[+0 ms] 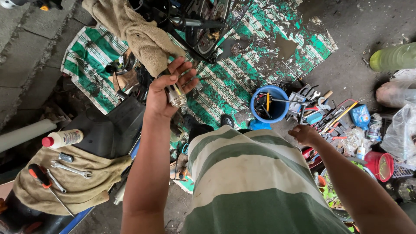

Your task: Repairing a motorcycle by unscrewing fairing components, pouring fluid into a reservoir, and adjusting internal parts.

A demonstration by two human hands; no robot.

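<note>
The left hand (167, 89) is raised over the striped mat (225, 82), fingers wrapped about a short metal cylinder (176, 95). The grip is closed on the cylinder's upper part; thumb and fingertips sit spread above it, and the shiny lower end shows below the palm. The cylinder's long axis runs roughly upright in the view, tilted slightly, its free end pointing down toward the mat. A tan rag (138, 34) hangs just above and to the left of the hand, near but apparently not touching the fingers.

The right hand (305, 134) is low and well apart from the cylinder, knuckles bent over the tool pile (329, 115). Whether it holds anything cannot be told; the fingers curl away from the camera. The blue bucket (268, 104) stands between the two hands, nearer the right.

The left hand is therefore the only one at the cylinder; the right lies far to the other side of the striped shirt (242, 173). Wrenches (71, 169) and a screwdriver (41, 175) rest on a cloth at lower left, beside a white bottle (65, 138).
</note>
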